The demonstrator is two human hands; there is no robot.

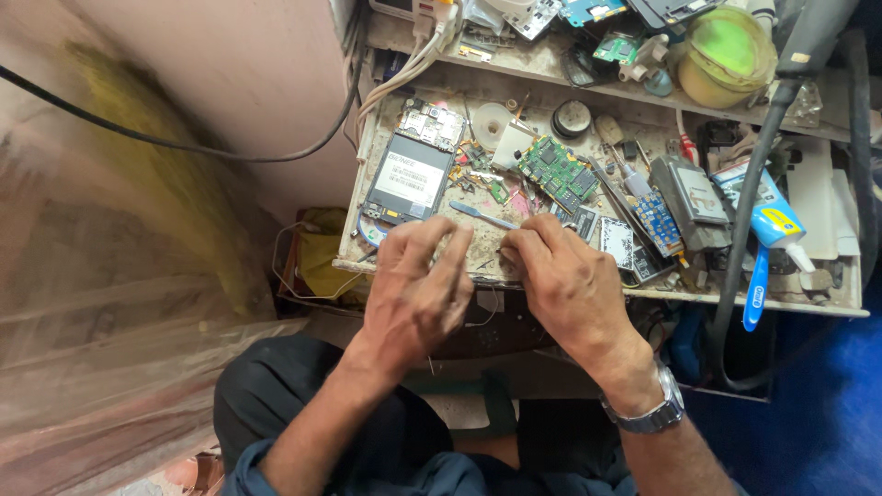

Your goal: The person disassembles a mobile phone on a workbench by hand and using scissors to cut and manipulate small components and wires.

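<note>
At the front edge of the bench (pixel 441 266), the left hand (pixel 418 289) has its fingers curled loosely and the right hand (pixel 560 276) pinches its fingertips together over something too small and hidden to make out, so what either grasps I cannot tell. Just behind the fingers lies a pale blue tool (pixel 484 216), its long axis running left to right. Farther back, an opened phone (pixel 409 176) points toward the wall; the dusty bench is crowded with a green circuit board (pixel 556 170).
</note>
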